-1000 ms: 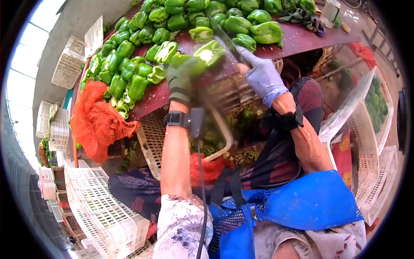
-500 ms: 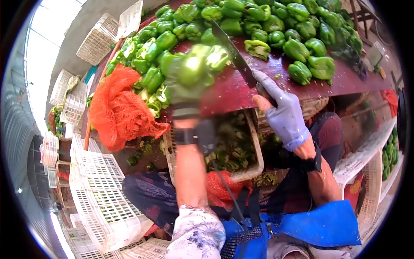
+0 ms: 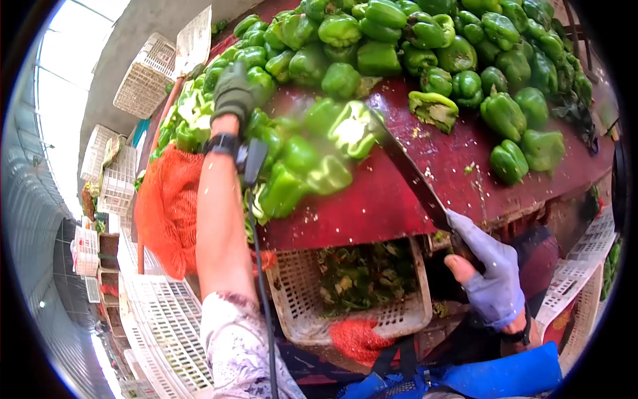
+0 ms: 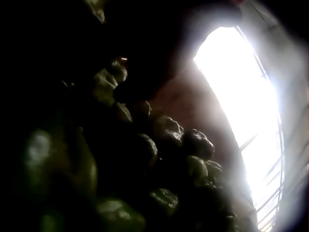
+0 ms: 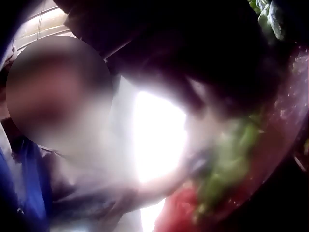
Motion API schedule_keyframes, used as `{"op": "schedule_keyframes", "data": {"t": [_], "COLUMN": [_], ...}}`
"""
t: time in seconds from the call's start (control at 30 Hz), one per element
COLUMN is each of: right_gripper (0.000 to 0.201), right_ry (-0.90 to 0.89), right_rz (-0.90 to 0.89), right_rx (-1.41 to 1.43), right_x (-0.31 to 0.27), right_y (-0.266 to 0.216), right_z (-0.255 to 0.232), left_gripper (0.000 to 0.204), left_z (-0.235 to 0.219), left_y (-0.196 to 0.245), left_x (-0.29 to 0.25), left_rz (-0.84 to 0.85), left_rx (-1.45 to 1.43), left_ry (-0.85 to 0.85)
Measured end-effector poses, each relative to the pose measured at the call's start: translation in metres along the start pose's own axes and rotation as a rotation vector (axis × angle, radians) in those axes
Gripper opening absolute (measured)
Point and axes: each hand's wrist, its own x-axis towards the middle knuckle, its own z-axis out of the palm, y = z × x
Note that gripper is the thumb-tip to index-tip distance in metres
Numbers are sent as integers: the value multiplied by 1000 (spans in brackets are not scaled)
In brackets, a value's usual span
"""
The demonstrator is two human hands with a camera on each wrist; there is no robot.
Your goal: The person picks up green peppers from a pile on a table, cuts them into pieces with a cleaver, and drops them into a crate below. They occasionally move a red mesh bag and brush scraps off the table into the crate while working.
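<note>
My left hand (image 3: 234, 96), in a dark green glove, reaches over the left side of the pepper heap, with a whole green pepper (image 3: 261, 85) just beside it. Its fingers point away from me; the left wrist view shows it as a dark shape over the peppers (image 4: 166, 129). In a lavender glove, my right hand (image 3: 490, 276) grips the handle of a long knife (image 3: 415, 176) near the table's front edge. The blade slants up and left, its tip right at a cut green pepper (image 3: 352, 130) with pale flesh facing up. Several blurred peppers (image 3: 292, 179) lie between the hands.
Whole peppers (image 3: 379, 58) are heaped along the back of the red table (image 3: 385, 199). Below its front edge stands a white crate (image 3: 282, 299) of green trimmings. An orange mesh bag (image 3: 169, 213) hangs at the left, near stacked white crates (image 3: 166, 326).
My left hand, earlier at a pepper near the knife, has moved left and away over the heap. The knife and right hand sit lower right as the head view has shifted.
</note>
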Motion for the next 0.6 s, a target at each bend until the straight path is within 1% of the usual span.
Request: {"op": "schedule_keyframes", "data": {"t": [0.03,0.1,0.13,0.23,0.27,0.3,0.37,0.43,0.5,0.53,0.6], "right_gripper": [54,54,52,51,52,52,52,54,54,54,54], "right_ry": [7,16,54,71,74,67,68,53,72,79,83], "right_rz": [13,47,29,125,143,118,64,22,-26,-36,-17], "right_rx": [-5,-23,-31,-13,24,20,5,-11,-8,0,22], "right_x": [2,3,4,8,10,12,14,13,8,5,-4], "right_y": [3,10,16,20,19,21,24,23,25,24,15], "right_z": [-2,-4,-3,-5,-5,-5,-7,-10,-10,-11,-14], "left_gripper": [60,63,62,67,61,60,58,46,40,38,40], "left_z": [15,29,36,55,43,36,34,13,7,8,4], "left_y": [0,-1,-4,-8,7,13,19,43,53,51,52], "left_x": [23,49,55,67,59,57,49,28,23,19,12], "left_rz": [-87,-147,-117,-98,-138,-129,-58,26,27,61,55], "left_rx": [97,112,109,260,297,311,379,459,440,431,307], "left_ry": [-177,-356,-397,-497,-492,-496,-369,-355,-333,-317,-325]}}
